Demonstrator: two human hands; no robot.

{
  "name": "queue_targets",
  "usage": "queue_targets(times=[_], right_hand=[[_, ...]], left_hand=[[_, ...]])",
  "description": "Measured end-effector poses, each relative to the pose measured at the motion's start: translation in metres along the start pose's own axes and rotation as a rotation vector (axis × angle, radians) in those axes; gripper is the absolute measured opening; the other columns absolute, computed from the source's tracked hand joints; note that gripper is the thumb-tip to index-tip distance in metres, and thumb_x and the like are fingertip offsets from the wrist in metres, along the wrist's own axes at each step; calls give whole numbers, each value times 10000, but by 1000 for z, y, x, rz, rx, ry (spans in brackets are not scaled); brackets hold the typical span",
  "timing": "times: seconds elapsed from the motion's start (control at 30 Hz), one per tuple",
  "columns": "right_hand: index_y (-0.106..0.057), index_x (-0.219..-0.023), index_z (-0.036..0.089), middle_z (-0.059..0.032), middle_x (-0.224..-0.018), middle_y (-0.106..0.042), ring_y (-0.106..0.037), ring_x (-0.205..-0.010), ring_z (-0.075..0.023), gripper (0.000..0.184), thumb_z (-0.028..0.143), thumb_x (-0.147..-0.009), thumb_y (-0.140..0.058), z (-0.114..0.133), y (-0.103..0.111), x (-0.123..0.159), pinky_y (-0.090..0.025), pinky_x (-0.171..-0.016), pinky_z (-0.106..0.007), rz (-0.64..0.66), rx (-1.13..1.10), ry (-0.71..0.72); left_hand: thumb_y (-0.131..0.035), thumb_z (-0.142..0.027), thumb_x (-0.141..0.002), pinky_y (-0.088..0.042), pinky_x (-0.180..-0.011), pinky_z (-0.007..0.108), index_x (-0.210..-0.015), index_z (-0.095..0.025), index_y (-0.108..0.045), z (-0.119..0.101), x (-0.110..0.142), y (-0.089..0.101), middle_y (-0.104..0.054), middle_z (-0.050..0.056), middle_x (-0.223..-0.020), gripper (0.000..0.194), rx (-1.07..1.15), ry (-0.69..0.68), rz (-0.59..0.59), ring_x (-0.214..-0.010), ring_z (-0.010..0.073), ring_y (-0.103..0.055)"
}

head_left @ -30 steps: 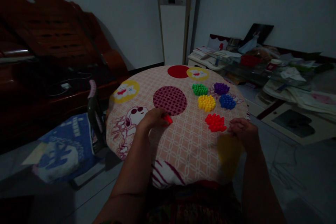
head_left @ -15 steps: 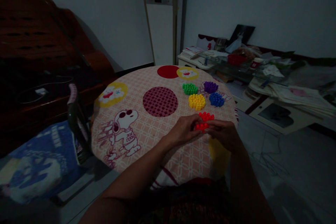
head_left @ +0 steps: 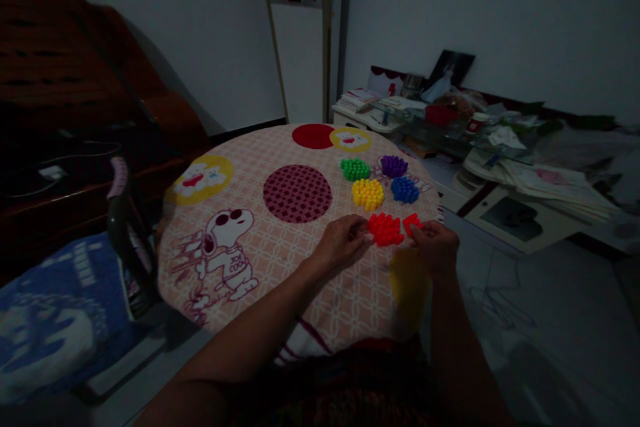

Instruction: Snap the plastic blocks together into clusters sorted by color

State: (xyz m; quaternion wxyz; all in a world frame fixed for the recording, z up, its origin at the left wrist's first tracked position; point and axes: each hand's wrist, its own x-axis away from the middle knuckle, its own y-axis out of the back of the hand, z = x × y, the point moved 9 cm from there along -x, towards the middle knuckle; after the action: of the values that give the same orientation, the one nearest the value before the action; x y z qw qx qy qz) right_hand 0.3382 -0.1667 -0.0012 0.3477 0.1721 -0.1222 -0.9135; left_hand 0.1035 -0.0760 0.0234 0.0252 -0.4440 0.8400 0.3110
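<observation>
A red cluster of small knobby plastic pieces (head_left: 385, 229) is on the near right part of the round table. At its left edge is my left hand (head_left: 346, 237), fingers curled and gripping that side. My right hand (head_left: 436, 243) pinches a small red knobby piece (head_left: 411, 222), held just right of the cluster with a narrow gap between them. Behind the red cluster sit similar knobby clusters: a yellow one (head_left: 368, 194), a blue one (head_left: 405, 190), a green one (head_left: 355, 169) and a purple one (head_left: 394, 166).
A patterned cloth (head_left: 295, 260) with a cartoon dog covers the table. To the left stands a chair (head_left: 125, 233) near a wooden bench (head_left: 65, 73). A low cabinet (head_left: 515, 213) on the right carries papers, bags and a cup (head_left: 477, 123).
My right hand has moved right, taking a small red piece apart from the red cluster. My left hand has shifted to the cluster's left edge. The view has turned slightly right.
</observation>
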Motion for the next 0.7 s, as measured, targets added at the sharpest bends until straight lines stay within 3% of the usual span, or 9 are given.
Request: queue_targets(times=[0.17,0.3,0.47,0.6,0.7], right_hand=[[-641,-646,218,-31,-554,-647,-612,-539,-187,275,481,-719,-675,0,-10,1,-446,-518,-282,-22,203,115],[-648,-605,219,-25,-548,-639,-584,-543,-174,303,475,-764,-622,13,-17,4,-410,-534,-276,76,256,186],[-599,-551,213,-31,-496,-581,-542,-507,-168,446,526,-859,-524,11,-10,1,-415,-536,-292,85,255,149],[-724,-840,184,-97,-819,-740,-678,-766,-233,383,498,-856,-505,0,-10,-4,-531,-729,-338,42,124,152],[-723,-1096,150,-136,-1145,-729,-668,-1070,-268,475,498,-840,-524,-4,-20,-3,-508,-957,-378,90,13,158]], left_hand=[[-659,-299,-822,-508,-704,262,-1049,-150,-680,0,2,-3,-726,74,-956,273,-6,-6,11,-790,165,-665],[-654,-248,-797,-519,-733,271,-1024,-151,-686,2,1,-4,-737,78,-974,249,22,10,12,-808,169,-672],[-661,-246,-788,-519,-727,270,-1007,-163,-694,6,0,-5,-735,72,-958,236,4,19,24,-820,174,-676],[-686,-227,-767,-515,-675,256,-1052,-150,-675,12,1,-10,-710,71,-956,295,19,36,16,-764,153,-658],[-728,-236,-741,-519,-660,260,-1155,-137,-635,21,3,-14,-679,70,-963,437,30,73,3,-759,149,-642]])
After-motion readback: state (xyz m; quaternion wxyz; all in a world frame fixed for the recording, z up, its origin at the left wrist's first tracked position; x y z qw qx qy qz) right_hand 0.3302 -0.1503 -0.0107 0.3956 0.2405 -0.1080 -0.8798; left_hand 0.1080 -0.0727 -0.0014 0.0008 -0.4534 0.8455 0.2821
